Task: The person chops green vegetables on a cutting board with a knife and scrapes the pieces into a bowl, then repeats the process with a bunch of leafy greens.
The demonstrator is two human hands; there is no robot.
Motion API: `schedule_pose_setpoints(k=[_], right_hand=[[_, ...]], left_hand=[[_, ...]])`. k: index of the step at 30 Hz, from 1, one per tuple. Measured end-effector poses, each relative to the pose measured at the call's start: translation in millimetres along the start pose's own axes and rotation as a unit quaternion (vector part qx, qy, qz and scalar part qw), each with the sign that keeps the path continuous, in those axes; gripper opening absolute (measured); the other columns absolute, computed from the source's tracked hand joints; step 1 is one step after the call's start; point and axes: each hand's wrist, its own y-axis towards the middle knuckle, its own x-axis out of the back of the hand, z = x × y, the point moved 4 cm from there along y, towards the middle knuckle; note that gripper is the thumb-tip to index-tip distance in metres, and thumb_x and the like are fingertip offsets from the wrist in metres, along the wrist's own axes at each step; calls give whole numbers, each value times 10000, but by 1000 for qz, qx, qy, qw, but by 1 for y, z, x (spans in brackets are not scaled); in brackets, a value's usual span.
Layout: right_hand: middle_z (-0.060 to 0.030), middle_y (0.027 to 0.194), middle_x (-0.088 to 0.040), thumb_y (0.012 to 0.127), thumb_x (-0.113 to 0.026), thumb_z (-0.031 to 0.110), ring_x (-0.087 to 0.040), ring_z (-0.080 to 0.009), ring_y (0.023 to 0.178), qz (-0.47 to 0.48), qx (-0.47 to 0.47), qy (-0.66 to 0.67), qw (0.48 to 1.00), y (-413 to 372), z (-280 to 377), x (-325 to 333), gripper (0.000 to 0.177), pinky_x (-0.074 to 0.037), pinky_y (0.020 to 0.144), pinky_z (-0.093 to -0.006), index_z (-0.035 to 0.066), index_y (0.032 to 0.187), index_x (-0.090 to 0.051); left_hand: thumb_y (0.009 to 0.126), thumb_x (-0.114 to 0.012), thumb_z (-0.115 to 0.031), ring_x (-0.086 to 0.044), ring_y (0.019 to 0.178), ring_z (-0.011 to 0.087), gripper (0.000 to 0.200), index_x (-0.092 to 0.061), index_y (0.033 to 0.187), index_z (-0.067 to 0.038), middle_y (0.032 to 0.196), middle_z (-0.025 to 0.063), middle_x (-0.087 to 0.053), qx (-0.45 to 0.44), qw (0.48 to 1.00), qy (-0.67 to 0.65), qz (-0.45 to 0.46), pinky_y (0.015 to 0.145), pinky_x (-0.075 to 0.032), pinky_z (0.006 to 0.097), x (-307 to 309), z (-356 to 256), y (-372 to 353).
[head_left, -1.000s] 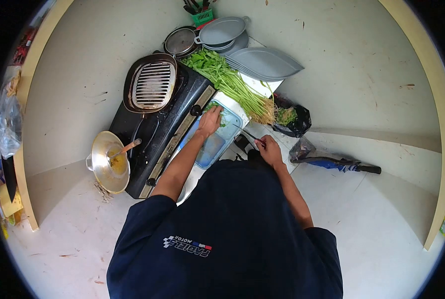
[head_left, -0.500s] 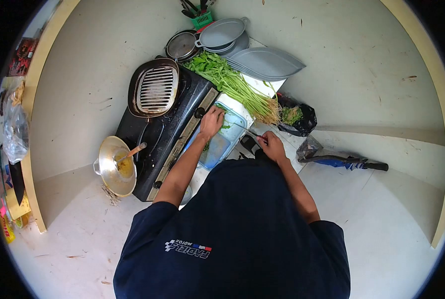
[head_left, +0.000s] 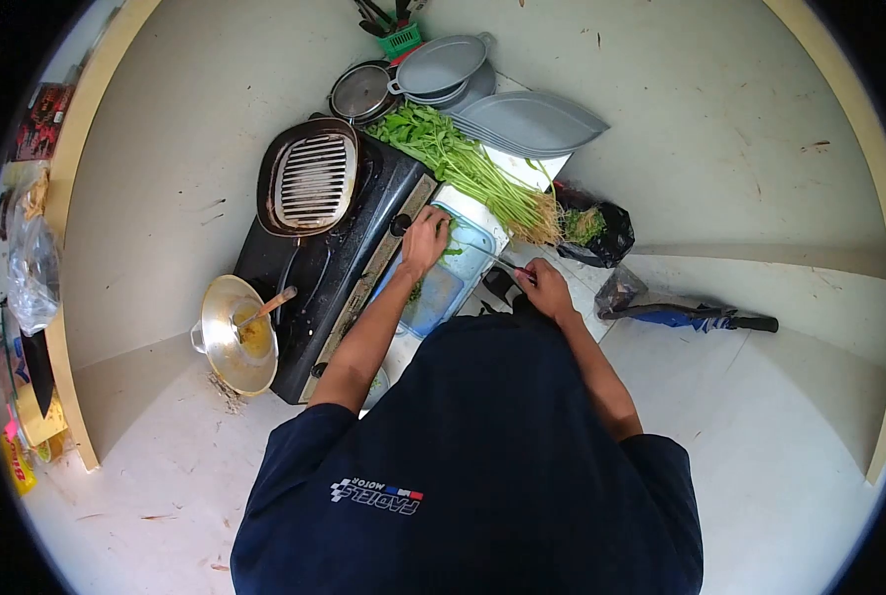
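Note:
My left hand (head_left: 425, 238) is over the far part of a blue rectangular tray (head_left: 477, 238), its fingers closed on some green leaves (head_left: 451, 238). In my right hand (head_left: 546, 289) is a knife (head_left: 502, 261), gripped by its dark handle. The thin blade points leftward over the tray's edge, toward the leaves by my left fingers. Small green bits (head_left: 416, 293) lie in the tray beside my left forearm. Just beyond the tray rests a large bunch of leafy greens (head_left: 482, 178) with long stems and brown roots.
A black stove (head_left: 299, 327) stands to the left with a grill pan (head_left: 312, 178) on it. Nearby sits a wok (head_left: 227, 342) holding a wooden-handled utensil. Grey plates (head_left: 532, 124) and pots are at the back. A black plastic bag (head_left: 613, 236) and an umbrella (head_left: 696, 317) lie right.
The whole view has shifted slightly. My left hand stays on the leaves and my right hand keeps the knife, with only a slight change in position.

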Motion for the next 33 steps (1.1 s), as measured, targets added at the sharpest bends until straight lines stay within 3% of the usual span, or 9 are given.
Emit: schedule_pose_setpoints(k=[9, 12, 15, 21, 27, 33], right_hand=[[-190, 965, -665, 972, -662, 392, -672, -391, 896, 2, -8, 11, 1000, 3, 1, 0, 392, -522, 790, -475, 4, 972, -603], [-194, 970, -668, 971, -664, 382, -671, -393, 899, -15, -9, 20, 1000, 3, -3, -2, 387, -521, 796, -474, -1, 982, -608], [-196, 970, -669, 969, -666, 379, -671, -393, 895, -15, -19, 25, 999, 1, -3, 1, 386, -522, 794, -472, -3, 984, -613], [-192, 961, -669, 968, -665, 389, -675, -386, 889, -27, -21, 19, 999, -7, -6, 5, 393, -524, 786, -468, -2, 968, -618], [-179, 945, -670, 967, -669, 399, -677, -377, 875, -35, -28, 14, 999, -14, -11, 8, 402, -526, 776, -465, 1, 952, -616], [-191, 898, -677, 962, -690, 369, -680, -357, 820, -47, -8, 47, 998, -6, -11, 10, 382, -528, 753, -450, -7, 951, -623]], left_hand=[[935, -618, -133, -662, 961, 405, 123, -649, 1007, -37, 1062, 168, -672, 37, 997, -36, 53, 816, -530, 480, 3, -1, -2], [923, -622, -135, -661, 936, 402, 108, -648, 972, -42, 1012, 169, -671, -15, 998, -20, 60, 801, -536, 476, -1, -4, -5], [875, -673, -110, -663, 889, 386, 95, -663, 954, -57, 992, 158, -668, -36, 994, 57, 85, 781, -538, 478, -18, -6, -13], [853, -689, -131, -615, 1031, 394, 109, -671, 949, -82, 1023, 141, -660, -53, 981, 141, 123, 866, -527, 495, -59, -1, -28], [864, -688, -130, -612, 1031, 373, 110, -672, 953, -66, 1039, 152, -661, -68, 976, 192, 83, 881, -486, 499, -68, 0, -35], [878, -653, -77, -617, 954, 354, 99, -678, 965, -36, 957, 157, -678, -35, 997, 33, -54, 850, -490, 453, -35, -18, -32]])
